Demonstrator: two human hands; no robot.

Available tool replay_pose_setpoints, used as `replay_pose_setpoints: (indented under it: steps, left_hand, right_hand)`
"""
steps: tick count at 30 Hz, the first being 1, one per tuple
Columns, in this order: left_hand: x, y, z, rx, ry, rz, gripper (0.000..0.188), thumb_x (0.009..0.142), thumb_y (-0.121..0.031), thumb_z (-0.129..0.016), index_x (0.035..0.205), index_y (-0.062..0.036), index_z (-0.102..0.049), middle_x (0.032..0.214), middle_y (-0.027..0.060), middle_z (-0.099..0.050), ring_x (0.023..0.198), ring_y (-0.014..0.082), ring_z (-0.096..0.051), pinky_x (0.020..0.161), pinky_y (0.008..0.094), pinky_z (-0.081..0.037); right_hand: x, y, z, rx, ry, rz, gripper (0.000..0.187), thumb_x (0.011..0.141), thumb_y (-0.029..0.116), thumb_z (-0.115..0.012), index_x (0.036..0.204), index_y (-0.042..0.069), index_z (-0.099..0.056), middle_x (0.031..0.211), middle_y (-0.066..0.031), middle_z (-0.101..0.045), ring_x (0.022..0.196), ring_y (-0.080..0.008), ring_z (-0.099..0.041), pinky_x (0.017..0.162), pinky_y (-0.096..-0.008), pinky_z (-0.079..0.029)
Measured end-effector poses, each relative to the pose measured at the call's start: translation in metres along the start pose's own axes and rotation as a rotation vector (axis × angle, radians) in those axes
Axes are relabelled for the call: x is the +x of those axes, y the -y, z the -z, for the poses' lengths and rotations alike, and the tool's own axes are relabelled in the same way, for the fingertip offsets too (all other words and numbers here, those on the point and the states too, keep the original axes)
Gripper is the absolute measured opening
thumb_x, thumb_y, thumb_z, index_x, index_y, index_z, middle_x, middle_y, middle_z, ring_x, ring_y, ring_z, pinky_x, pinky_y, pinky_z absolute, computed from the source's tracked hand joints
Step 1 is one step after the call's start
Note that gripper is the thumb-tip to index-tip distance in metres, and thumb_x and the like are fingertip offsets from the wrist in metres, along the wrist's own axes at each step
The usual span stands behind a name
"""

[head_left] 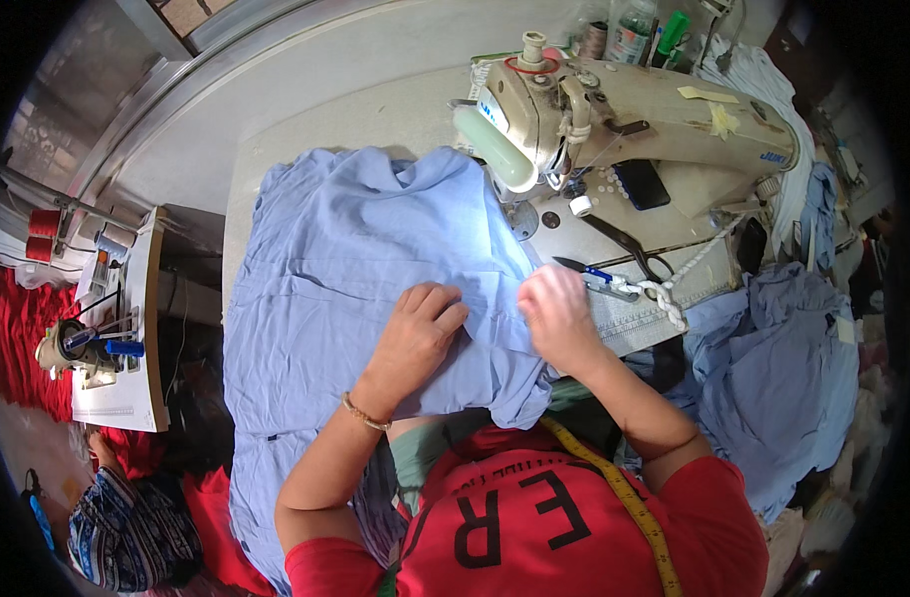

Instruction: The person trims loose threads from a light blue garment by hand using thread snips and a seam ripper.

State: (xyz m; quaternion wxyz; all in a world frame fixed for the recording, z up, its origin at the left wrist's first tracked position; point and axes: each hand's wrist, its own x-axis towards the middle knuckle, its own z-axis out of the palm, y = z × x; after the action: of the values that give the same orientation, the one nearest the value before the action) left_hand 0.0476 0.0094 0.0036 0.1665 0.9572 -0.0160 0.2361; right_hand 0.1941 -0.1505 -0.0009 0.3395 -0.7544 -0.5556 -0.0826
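Observation:
A light blue cloth garment (335, 214) spreads over the sewing table and hangs off its near edge toward my lap. My left hand (424, 323) is closed, its curled fingers gripping a fold of the garment near the middle. At the garment's right edge, my right hand (554, 308) pinches the cloth; it is slightly smeared by motion, and its fingertips are partly hidden. Beyond the hands stands a sewing machine (664, 104), its needle area just past the garment's upper right corner.
Right of the garment lie black scissors (624, 244), a blue-handled thread snipper (586, 270), a white cord (664, 298), a dark phone (642, 185) and small white buttons (606, 183). More blue cloth (773, 368) is heaped at right. Another machine table (136, 338) stands at left, with a person's arm nearby.

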Motion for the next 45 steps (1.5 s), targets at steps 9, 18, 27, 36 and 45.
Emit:
replay_pose_setpoints:
  steps: [9, 18, 27, 36, 45]
  left_hand:
    - [0.002, -0.002, 0.001, -0.067, -0.042, 0.035, 0.026, 0.064, 0.004, -0.064, 0.089, -0.0026, -0.058, 0.098, 0.0093, -0.057, 0.092, 0.0289, -0.054, 0.079, 0.0366, -0.046]
    - [0.023, 0.014, 0.009, -0.147, 0.05, 0.049, 0.017, 0.067, -0.004, -0.066, 0.082, -0.0025, -0.06, 0.103, 0.0079, -0.057, 0.102, 0.0279, -0.05, 0.093, 0.0445, -0.036]
    - [0.036, 0.033, 0.018, -0.292, 0.389, 0.139, 0.015, 0.068, -0.01, -0.069, 0.081, -0.0064, -0.062, 0.091, 0.0051, -0.055, 0.097, 0.0233, -0.05, 0.096, 0.0409, -0.029]
    - [0.048, 0.015, 0.054, -0.664, 0.409, 0.329, 0.021, 0.067, 0.001, -0.069, 0.085, 0.0001, -0.058, 0.08, 0.0055, -0.052, 0.071, 0.0153, -0.048, 0.066, 0.0255, -0.042]
    - [0.041, 0.002, 0.085, -0.533, 0.392, 0.429, 0.017, 0.075, -0.005, -0.067, 0.088, 0.0011, -0.058, 0.08, 0.0059, -0.057, 0.075, 0.0121, -0.052, 0.068, 0.0267, -0.043]
  right_hand:
    - [-0.004, -0.048, 0.058, -0.429, -0.1, -0.24, 0.025, 0.087, 0.024, -0.053, 0.105, 0.007, -0.054, 0.094, -0.01, -0.057, 0.091, -0.0294, -0.052, 0.089, -0.0431, -0.032]
    - [0.018, -0.015, 0.015, 0.29, 0.24, -0.145, 0.034, 0.08, 0.012, -0.059, 0.114, 0.008, -0.055, 0.098, -0.008, -0.061, 0.094, -0.0239, -0.056, 0.092, -0.0359, -0.033]
    - [0.015, 0.0, 0.028, 0.242, 0.149, -0.077, 0.026, 0.078, 0.011, -0.062, 0.104, 0.01, -0.058, 0.084, -0.0041, -0.06, 0.085, -0.0188, -0.058, 0.099, -0.0412, -0.024]
    - [0.021, 0.022, 0.033, 0.585, 0.289, -0.213, 0.06, 0.076, 0.017, -0.069, 0.128, 0.007, -0.041, 0.109, -0.0156, -0.055, 0.097, -0.0288, -0.057, 0.084, -0.0374, -0.045]
    - [0.036, 0.038, 0.0, 1.124, 0.341, -0.423, 0.05, 0.078, 0.002, -0.064, 0.124, 0.005, -0.045, 0.095, -0.0022, -0.054, 0.088, -0.0102, -0.055, 0.076, -0.0237, -0.044]
